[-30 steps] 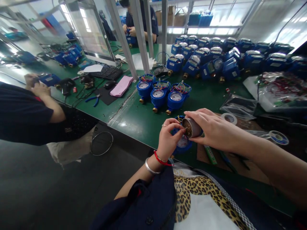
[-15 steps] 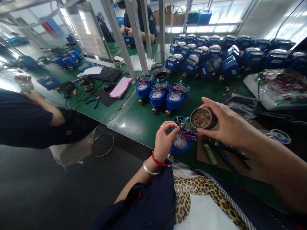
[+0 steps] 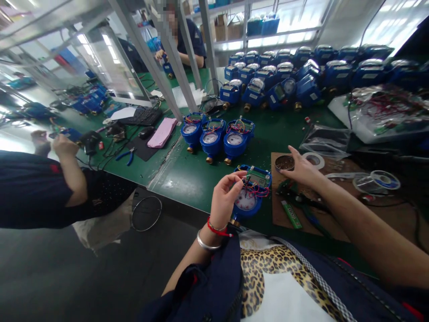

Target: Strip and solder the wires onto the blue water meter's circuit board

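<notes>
My left hand [image 3: 228, 192] pinches thin wires [image 3: 244, 178] at the upper left of an open blue water meter [image 3: 248, 206]. The meter lies on the green bench close in front of me, its round dial, small display [image 3: 257, 180] and red and dark wires showing. My right hand [image 3: 303, 169] is around a round metal tin [image 3: 284, 163], thumb at the near rim and a finger beyond the far one. The tin is at the brown board, with dark brown stuff inside. A green-and-white packet [image 3: 291, 214] and dark-handled pliers [image 3: 315, 220] lie below that hand.
Three open blue meters [image 3: 211, 138] stand ahead; rows of closed ones [image 3: 281, 71] stand behind. Solder wire [image 3: 377, 182], a tape roll [image 3: 313, 160] and a plastic bag [image 3: 325, 141] are on the right. Co-workers sit left [image 3: 33, 188] and across [image 3: 191, 40]. Metal posts [image 3: 182, 58] rise ahead.
My right hand has lowered the tin from beside the meter to the board, right of it. The meter's display has come into sight. My left hand keeps its pinch on the wires.
</notes>
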The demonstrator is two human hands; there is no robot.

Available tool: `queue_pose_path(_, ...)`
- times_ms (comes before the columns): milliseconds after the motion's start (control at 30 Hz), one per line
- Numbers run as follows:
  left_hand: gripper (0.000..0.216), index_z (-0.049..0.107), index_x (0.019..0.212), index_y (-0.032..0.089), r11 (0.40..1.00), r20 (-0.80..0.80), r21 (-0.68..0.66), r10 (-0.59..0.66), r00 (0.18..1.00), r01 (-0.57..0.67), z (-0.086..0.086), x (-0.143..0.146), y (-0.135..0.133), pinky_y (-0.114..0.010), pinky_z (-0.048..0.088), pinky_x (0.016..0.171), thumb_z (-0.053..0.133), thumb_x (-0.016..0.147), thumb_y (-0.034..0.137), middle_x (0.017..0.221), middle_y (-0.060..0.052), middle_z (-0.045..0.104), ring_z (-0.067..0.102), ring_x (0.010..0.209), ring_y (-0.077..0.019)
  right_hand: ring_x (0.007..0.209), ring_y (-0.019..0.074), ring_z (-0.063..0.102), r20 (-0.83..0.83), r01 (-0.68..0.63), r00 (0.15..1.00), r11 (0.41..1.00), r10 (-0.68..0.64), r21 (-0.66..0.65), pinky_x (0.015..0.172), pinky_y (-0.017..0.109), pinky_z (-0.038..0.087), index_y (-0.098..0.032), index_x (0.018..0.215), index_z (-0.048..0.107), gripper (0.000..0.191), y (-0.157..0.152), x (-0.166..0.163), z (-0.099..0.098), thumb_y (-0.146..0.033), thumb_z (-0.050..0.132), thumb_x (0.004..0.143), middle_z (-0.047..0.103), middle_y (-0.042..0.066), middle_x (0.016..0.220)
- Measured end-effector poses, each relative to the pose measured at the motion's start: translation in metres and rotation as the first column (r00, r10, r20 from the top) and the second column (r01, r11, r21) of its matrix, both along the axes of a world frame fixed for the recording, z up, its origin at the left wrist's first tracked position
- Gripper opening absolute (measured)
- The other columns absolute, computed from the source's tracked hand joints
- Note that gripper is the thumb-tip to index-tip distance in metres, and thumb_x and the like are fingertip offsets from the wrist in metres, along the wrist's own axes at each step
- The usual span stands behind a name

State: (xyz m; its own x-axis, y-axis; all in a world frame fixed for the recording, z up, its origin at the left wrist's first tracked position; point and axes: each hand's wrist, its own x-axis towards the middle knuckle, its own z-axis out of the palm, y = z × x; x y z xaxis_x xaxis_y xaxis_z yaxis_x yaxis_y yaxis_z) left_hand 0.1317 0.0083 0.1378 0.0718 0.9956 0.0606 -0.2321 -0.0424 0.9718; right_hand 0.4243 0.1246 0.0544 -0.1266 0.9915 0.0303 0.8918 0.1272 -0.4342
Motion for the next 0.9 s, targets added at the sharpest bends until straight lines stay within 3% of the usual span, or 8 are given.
queue_pose_path(133, 0.019, 0.052, 0.089, 0.008, 0.996, 0.020, 0.009, -0.093, 0.995, 0.093, 0.001, -0.004, 0.005, -0.032, 0.043, 0.103, 0.059, 0.091, 0.026, 0.129, -0.011, 0.054, 0.059, 0.112, -0.0192, 0.139, 0.0275, 0.032, 0.044, -0.007, 0.999, 0.996, 0.003, 0.091, 0.118, 0.039, 0.029, -0.006, 0.154, 0.019, 0.097, -0.010, -0.003, 0.002, -0.049, 0.061, 0.077, 0.029, 0.012, 0.150)
queue_pose_path(233, 0.018, 0.051, 0.089, 0.008, 0.991, 0.047, 0.017, -0.134, 0.990, 0.133, 0.002, -0.006, 0.010, -0.032, 0.044, 0.103, 0.059, 0.090, 0.024, 0.127, -0.012, 0.055, 0.060, 0.112, -0.0192, 0.136, 0.0222, 0.037, -0.063, 0.031, 0.998, 0.968, -0.016, 0.247, 0.118, 0.037, 0.030, -0.012, 0.147, 0.035, 0.074, -0.038, -0.026, 0.035, -0.045, 0.058, 0.084, 0.038, 0.007, 0.145)
queue_pose_path(300, 0.016, 0.050, 0.088, 0.008, 0.987, 0.077, 0.022, -0.158, 0.985, 0.156, 0.002, -0.006, 0.013, -0.032, 0.043, 0.103, 0.060, 0.090, 0.021, 0.124, -0.012, 0.057, 0.060, 0.111, -0.0182, 0.104, 0.0087, 0.058, -0.316, 0.048, 0.948, 0.957, 0.047, 0.285, 0.098, 0.022, 0.047, -0.020, 0.130, 0.048, 0.046, -0.061, -0.051, 0.065, -0.040, 0.055, 0.089, 0.058, 0.000, 0.120)
queue_pose_path(333, 0.016, 0.050, 0.087, 0.008, 0.985, 0.095, 0.024, -0.170, 0.981, 0.169, 0.002, -0.005, 0.013, -0.032, 0.044, 0.103, 0.059, 0.090, 0.020, 0.122, -0.011, 0.058, 0.060, 0.110, -0.0176, 0.093, 0.0053, 0.059, -0.379, 0.001, 0.918, 0.956, 0.115, 0.293, 0.088, 0.018, 0.050, -0.020, 0.118, 0.053, 0.031, -0.073, -0.064, 0.079, -0.037, 0.053, 0.091, 0.060, -0.002, 0.112)
queue_pose_path(433, 0.014, 0.049, 0.087, 0.009, 0.981, 0.119, 0.033, -0.191, 0.974, 0.189, 0.001, -0.005, 0.014, -0.031, 0.044, 0.101, 0.058, 0.090, 0.019, 0.117, -0.009, 0.059, 0.061, 0.108, -0.0156, 0.080, 0.0028, 0.055, -0.303, -0.130, 0.912, 0.896, 0.275, 0.424, 0.077, 0.017, 0.045, -0.020, 0.099, 0.057, 0.011, -0.097, -0.100, 0.103, -0.027, 0.055, 0.091, 0.060, -0.005, 0.092)
queue_pose_path(667, 0.014, 0.053, 0.083, 0.010, 0.988, -0.038, 0.088, -0.125, 0.991, 0.128, -0.003, -0.007, 0.015, -0.027, 0.040, 0.102, 0.061, 0.088, 0.020, 0.112, -0.006, 0.058, 0.055, 0.110, -0.0123, 0.086, 0.0038, 0.054, -0.342, -0.144, 0.896, 0.913, 0.284, 0.382, 0.081, 0.019, 0.044, -0.019, 0.094, 0.059, 0.010, -0.099, -0.125, 0.097, -0.026, 0.053, 0.092, 0.058, -0.004, 0.093)
queue_pose_path(900, 0.012, 0.051, 0.085, 0.010, 0.976, 0.009, 0.106, -0.193, 0.981, 0.191, -0.003, -0.008, 0.016, -0.026, 0.043, 0.099, 0.059, 0.089, 0.018, 0.115, -0.007, 0.056, 0.056, 0.103, -0.0108, 0.087, 0.0063, 0.056, -0.341, -0.111, 0.906, 0.917, 0.252, 0.384, 0.081, 0.021, 0.045, -0.019, 0.093, 0.061, 0.010, -0.095, -0.129, 0.094, -0.027, 0.054, 0.091, 0.060, -0.003, 0.093)
